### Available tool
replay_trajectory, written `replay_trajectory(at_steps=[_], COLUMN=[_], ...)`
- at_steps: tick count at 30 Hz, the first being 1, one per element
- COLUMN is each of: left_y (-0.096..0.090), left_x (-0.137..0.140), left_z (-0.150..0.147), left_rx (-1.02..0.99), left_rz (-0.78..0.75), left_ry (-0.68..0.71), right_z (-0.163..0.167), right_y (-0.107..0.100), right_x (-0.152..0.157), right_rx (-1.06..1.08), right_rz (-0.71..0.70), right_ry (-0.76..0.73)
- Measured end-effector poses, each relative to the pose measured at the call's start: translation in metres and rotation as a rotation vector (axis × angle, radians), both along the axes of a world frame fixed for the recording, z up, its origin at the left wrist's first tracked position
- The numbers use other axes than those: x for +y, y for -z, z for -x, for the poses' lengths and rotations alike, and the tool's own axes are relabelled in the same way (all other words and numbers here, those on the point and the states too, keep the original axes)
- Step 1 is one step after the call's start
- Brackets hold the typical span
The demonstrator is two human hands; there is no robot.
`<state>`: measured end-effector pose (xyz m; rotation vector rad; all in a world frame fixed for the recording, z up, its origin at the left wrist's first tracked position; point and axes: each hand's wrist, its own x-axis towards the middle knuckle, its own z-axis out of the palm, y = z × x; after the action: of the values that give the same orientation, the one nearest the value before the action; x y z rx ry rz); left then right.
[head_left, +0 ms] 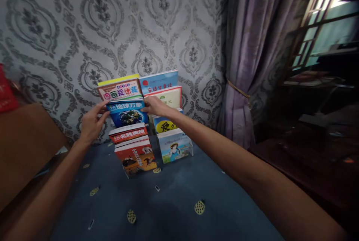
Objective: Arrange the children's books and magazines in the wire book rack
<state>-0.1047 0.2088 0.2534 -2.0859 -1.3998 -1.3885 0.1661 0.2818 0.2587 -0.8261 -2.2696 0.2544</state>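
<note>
A blue book with a globe on its cover (126, 117) stands in the left row of a tiered rack, gripped at both side edges. My left hand (94, 119) pinches its left edge, thumb in front. On its right edge my right hand (157, 106) is closed, its fingertips partly hidden. Behind it rises a picture book with colourful lettering (120, 90); in front are a red book (129, 134) and an orange-red book with horses (137, 157). The right row holds a light blue book (159, 80), a cream book (168, 99), a blue-yellow book (165, 126) and a book with a girl on it (174, 147).
The rack stands on a dark blue cloth with pineapple prints (168, 211), close to a patterned wall (179, 20). A cardboard box (30, 147) sits at the left, with something red (7, 91) above it. A tied purple curtain (244, 61) hangs at the right.
</note>
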Motion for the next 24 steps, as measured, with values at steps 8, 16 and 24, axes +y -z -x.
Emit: replay_trajectory(at_steps=[8, 16, 24], left_y=[0.020, 0.040, 0.067], left_x=[0.008, 0.016, 0.022], left_z=[0.012, 0.010, 0.018], left_rx=[-0.060, -0.164, -0.249], left_rz=[-0.027, -0.009, 0.141], left_ry=[-0.005, 0.062, 0.003], right_z=[0.016, 0.021, 0.020], right_y=[0.011, 0.024, 0.022], right_x=[0.002, 0.008, -0.014], right_rx=[0.013, 0.087, -0.209], right_rz=[0.072, 0.210, -0.002], right_ry=[0.021, 0.023, 0.246])
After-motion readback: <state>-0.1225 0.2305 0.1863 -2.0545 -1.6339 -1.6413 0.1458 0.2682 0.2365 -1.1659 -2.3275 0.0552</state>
